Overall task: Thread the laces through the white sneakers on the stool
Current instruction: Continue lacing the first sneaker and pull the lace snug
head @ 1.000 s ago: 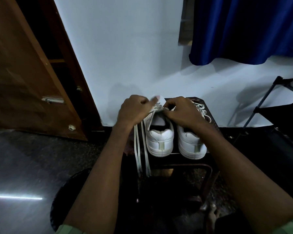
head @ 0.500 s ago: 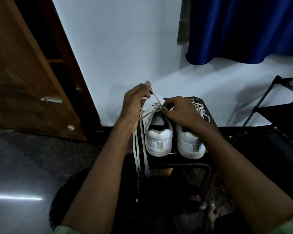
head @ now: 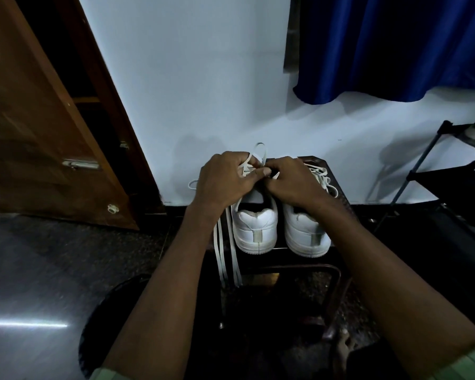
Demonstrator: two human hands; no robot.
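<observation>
Left hand (head: 225, 182) lowered, dark stool (head: 337, 193), white wall (head: 203, 78)

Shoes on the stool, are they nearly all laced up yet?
Partly. The right sneaker already shows lace crisscrossed over its front. Both hands, left hand and right hand, are pinching the lace at the left sneaker. Long lace tails hang off the stool, so that shoe looks unfinished.
</observation>
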